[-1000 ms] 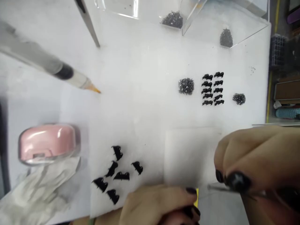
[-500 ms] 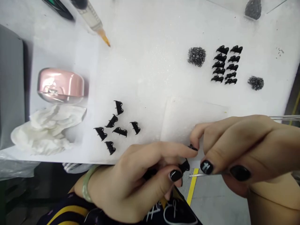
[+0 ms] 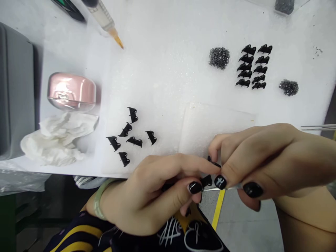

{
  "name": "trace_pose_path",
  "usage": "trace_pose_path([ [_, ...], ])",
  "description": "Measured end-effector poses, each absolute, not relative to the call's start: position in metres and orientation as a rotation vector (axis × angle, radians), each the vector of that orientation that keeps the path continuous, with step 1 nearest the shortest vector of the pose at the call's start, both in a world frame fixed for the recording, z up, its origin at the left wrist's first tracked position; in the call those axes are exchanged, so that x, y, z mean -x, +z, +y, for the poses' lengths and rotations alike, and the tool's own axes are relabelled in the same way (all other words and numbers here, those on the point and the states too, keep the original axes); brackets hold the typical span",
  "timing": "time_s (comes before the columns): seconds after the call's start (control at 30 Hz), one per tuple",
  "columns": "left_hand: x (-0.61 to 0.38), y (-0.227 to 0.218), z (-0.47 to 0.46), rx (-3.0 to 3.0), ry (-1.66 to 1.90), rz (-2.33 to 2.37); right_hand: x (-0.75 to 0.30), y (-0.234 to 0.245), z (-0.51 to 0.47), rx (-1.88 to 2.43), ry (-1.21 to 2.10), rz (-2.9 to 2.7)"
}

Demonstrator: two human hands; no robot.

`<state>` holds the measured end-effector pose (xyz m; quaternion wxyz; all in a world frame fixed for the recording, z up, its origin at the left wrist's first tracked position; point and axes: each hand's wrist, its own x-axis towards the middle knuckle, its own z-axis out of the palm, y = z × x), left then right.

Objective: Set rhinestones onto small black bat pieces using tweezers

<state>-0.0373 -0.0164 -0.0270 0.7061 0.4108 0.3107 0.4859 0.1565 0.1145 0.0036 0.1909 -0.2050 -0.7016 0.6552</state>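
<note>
My left hand point(image 3: 147, 196) pinches a small black piece point(image 3: 207, 181) with looped edges between thumb and index finger. Closed around a thin metal tool point(image 3: 233, 187), my right hand point(image 3: 262, 161) brings its tip against or right beside that piece; exact contact is hidden by the fingers. Both hands are over the table's near edge, their fingertips nearly meeting. Several similar black pieces point(image 3: 134, 141) lie loose to the left of my hands. Others stand in two columns point(image 3: 245, 66) at the far right, between two heaps of dark glittering beads point(image 3: 219, 58).
A syringe with an orange tip point(image 3: 105, 21) lies at the upper left. Below it are a pink case point(image 3: 72, 91) and crumpled white tissue point(image 3: 57, 140). A grey box point(image 3: 15, 91) borders the left side. Thin metal rods point(image 3: 317, 127) stick out beyond my right hand.
My right hand has moved left, bringing the tool's tip from below right up to the black piece. My left hand keeps its pinch. The whole view has shifted slightly.
</note>
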Motion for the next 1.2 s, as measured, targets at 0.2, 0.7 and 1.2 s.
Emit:
trace_pose_path([
  [0.2,0.040,-0.030,-0.019,-0.942,1.053,0.680,-0.181,0.003,0.134,0.238,1.960,-2.092],
  [0.7,0.027,-0.031,-0.020,-0.772,1.183,0.687,-0.181,0.001,0.123,0.446,2.186,-1.652],
  [1.2,0.015,-0.014,-0.025,-0.623,1.367,0.950,-0.188,0.019,0.128,0.684,1.943,-2.209],
])
